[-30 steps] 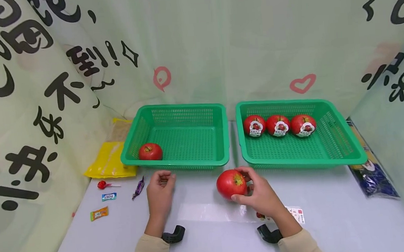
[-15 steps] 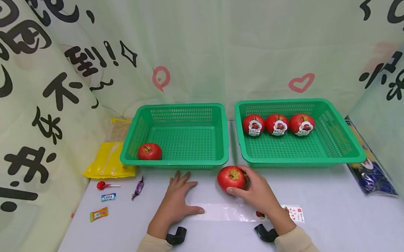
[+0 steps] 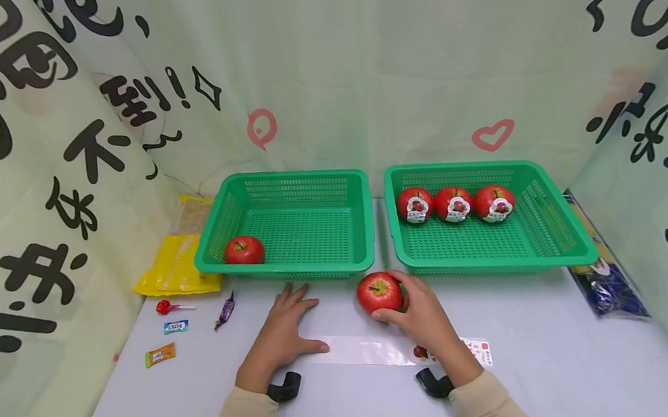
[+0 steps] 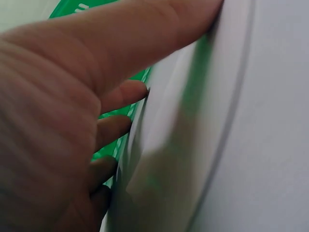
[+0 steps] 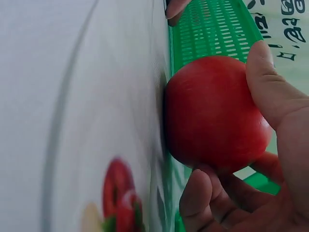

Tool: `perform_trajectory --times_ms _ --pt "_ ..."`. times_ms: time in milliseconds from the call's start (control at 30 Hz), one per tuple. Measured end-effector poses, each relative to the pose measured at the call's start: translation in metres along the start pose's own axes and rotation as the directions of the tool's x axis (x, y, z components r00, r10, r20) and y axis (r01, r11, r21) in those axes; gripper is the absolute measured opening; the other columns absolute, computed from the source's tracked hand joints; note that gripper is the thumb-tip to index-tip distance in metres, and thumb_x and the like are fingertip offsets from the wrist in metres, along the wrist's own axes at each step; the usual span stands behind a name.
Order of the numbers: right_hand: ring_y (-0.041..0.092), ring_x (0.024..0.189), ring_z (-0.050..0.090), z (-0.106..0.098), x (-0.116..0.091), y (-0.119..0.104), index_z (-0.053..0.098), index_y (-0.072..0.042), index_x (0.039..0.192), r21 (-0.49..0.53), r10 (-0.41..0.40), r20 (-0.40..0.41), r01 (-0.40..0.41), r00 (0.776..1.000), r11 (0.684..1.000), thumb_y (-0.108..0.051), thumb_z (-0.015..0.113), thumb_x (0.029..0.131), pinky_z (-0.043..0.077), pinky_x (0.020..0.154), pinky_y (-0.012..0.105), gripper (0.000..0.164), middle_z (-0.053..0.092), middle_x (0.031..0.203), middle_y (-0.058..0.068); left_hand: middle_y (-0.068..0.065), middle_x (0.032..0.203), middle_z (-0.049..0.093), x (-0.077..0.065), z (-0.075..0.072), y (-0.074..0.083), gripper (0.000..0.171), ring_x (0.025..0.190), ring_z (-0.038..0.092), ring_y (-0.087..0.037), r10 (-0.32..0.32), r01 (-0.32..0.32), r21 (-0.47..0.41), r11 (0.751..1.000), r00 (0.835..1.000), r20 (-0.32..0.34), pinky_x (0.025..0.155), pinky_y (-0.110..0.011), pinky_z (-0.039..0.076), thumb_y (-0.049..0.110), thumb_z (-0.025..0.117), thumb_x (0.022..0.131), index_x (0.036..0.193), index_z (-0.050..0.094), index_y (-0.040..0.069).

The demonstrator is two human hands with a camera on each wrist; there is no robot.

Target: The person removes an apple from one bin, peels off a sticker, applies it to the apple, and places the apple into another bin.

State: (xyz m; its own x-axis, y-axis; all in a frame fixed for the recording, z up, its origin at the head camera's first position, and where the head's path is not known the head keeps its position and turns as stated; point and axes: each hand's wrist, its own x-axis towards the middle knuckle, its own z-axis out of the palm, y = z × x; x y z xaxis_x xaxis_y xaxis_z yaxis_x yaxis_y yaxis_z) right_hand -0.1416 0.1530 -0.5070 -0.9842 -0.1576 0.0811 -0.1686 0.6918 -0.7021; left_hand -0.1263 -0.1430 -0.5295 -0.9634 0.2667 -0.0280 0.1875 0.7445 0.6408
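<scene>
While the right hand has a red apple in a half-curled grip, thumb on the near side, that fruit looks to be down on the table, just in front of the gap between the baskets. Over to the left hand: grip spread wide, holding nothing, thumb tip at the left end of a clear plastic strip, whose printed end runs under the right wrist! Along the far edge, the left basket carries a lone apple, and the right basket has three labelled apples in a row. By the left edge sit a lollipop, a blue sweet, an orange sweet and a purple sweet; a yellow bag fills the far left corner, a dark blue bag the right edge.
</scene>
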Motion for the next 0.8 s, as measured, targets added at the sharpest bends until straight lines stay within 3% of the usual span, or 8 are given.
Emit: perform_trajectory --times_ms 267,400,467,533,667,800 --pt "0.019 0.099 0.066 -0.025 -0.011 0.003 0.047 -0.014 0.159 0.003 0.043 0.091 -0.043 0.995 0.999 -0.046 0.082 0.091 0.056 0.078 0.033 0.082 0.069 0.134 0.013 -0.01 0.166 0.046 -0.004 -0.004 -0.009 0.084 0.162 0.023 -0.043 -0.015 0.014 -0.071 0.997 1.0 -0.014 0.127 -0.063 0.032 0.027 0.1 0.068 0.142 0.066 0.006" --pt "0.01 0.085 0.062 -0.045 -0.021 0.003 0.069 -0.009 0.131 -0.049 -0.009 0.061 0.012 0.998 0.999 -0.032 0.081 0.094 0.052 0.07 0.026 0.045 0.076 0.113 0.006 -0.011 0.166 0.047 -0.005 -0.011 -0.011 0.084 0.162 0.025 -0.041 -0.018 0.019 -0.082 0.996 1.0 0.013 0.126 -0.062 0.034 0.024 0.099 0.069 0.144 0.065 0.007" --pt "0.006 0.078 0.057 -0.05 -0.025 0.004 0.074 -0.012 0.113 -0.07 -0.049 0.094 0.056 0.994 0.996 -0.024 0.081 0.094 0.05 0.066 0.024 0.024 0.073 0.097 -0.003 -0.012 0.165 0.047 -0.007 -0.017 -0.012 0.083 0.161 0.026 -0.041 -0.033 0.035 -0.085 0.996 0.999 0.021 0.125 -0.063 0.035 0.021 0.099 0.07 0.144 0.065 0.007" --pt "0.002 0.075 0.054 -0.05 -0.027 0.006 0.076 -0.014 0.104 -0.072 -0.104 0.169 0.118 0.98 0.99 -0.018 0.08 0.094 0.049 0.065 0.022 0.011 0.069 0.09 -0.008 -0.011 0.166 0.046 -0.009 -0.025 -0.014 0.082 0.162 0.025 -0.04 -0.061 0.063 -0.086 0.994 0.998 0.029 0.126 -0.062 0.034 0.017 0.098 0.071 0.145 0.064 0.008" --pt "-0.003 0.078 0.054 -0.04 -0.027 0.01 0.076 -0.015 0.102 -0.026 -0.232 0.318 0.254 0.919 0.967 -0.012 0.08 0.093 0.053 0.07 0.021 0.01 0.066 0.088 -0.014 -0.012 0.166 0.046 -0.015 -0.037 -0.02 0.078 0.161 0.026 -0.042 -0.048 0.05 -0.066 0.997 0.998 0.042 0.125 -0.064 0.034 0.007 0.094 0.074 0.146 0.063 0.008" --pt "-0.002 0.078 0.054 -0.028 -0.026 0.01 0.076 -0.015 0.099 -0.001 -0.326 0.341 0.347 0.882 0.938 -0.013 0.082 0.091 0.052 0.071 0.02 0.011 0.062 0.084 -0.015 -0.015 0.163 0.049 -0.016 -0.037 -0.018 0.066 0.159 0.03 -0.045 0.019 -0.016 -0.07 0.997 0.999 0.048 0.124 -0.065 0.035 0.007 0.084 0.082 0.145 0.063 0.006"
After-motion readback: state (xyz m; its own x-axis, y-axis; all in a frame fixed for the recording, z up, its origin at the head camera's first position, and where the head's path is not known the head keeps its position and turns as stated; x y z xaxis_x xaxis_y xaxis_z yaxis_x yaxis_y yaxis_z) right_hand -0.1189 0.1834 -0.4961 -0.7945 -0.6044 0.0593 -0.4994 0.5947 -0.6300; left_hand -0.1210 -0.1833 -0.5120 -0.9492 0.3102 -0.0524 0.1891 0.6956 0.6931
